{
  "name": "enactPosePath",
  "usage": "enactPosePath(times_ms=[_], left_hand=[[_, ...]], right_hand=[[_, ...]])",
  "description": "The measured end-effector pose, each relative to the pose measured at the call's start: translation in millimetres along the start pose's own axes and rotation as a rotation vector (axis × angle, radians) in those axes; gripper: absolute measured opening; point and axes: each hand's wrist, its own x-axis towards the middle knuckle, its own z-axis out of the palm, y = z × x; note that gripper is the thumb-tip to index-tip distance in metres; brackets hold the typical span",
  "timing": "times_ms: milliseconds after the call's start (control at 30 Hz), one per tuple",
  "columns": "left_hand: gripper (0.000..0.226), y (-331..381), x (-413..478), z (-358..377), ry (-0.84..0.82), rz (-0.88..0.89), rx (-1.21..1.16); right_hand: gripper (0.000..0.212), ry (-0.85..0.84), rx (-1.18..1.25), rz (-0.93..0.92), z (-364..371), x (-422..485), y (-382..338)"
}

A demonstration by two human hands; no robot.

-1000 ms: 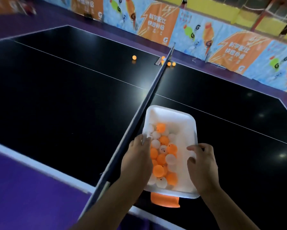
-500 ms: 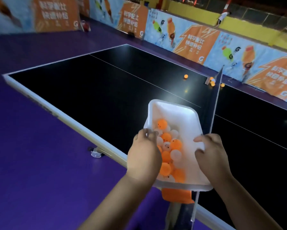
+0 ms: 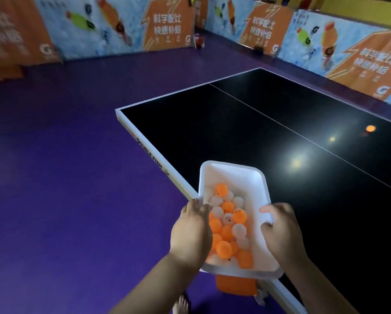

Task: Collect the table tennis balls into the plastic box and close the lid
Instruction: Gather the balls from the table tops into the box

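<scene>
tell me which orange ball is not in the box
The lone orange table tennis ball on the black table, far right; every other ball lies inside the white plastic box.

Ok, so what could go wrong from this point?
1. The plastic box has no lid on and is held by the left hand and right hand; a tilt could spill the piled balls.
2. An orange ball lies far out on the table and may get missed.
</scene>
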Motion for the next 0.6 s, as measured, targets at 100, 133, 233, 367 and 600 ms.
enactPosePath(times_ms=[100, 133, 233, 367, 600], left_hand=[[0.042, -42, 50, -22, 0.003, -0.073, 0.029], [0.042, -57, 67, -30, 0.006, -0.092, 0.041], [0.043, -98, 113, -55, 0.040, -0.151, 0.054], [0.041, -155, 165, -85, 0.094, -0.245, 0.039], [0.041, -275, 251, -134, 0.147, -0.264, 0.001]], right_hand=[[0.036, -0.036, -0.005, -0.058, 33, 52, -48], [0.035, -0.047, -0.005, -0.089, 44, 69, -65], [0.032, -0.090, -0.012, -0.162, 75, 116, -117], [0.030, -0.130, -0.014, -0.262, 118, 168, -182], [0.031, -0.129, -0.003, -0.326, 203, 243, -299]])
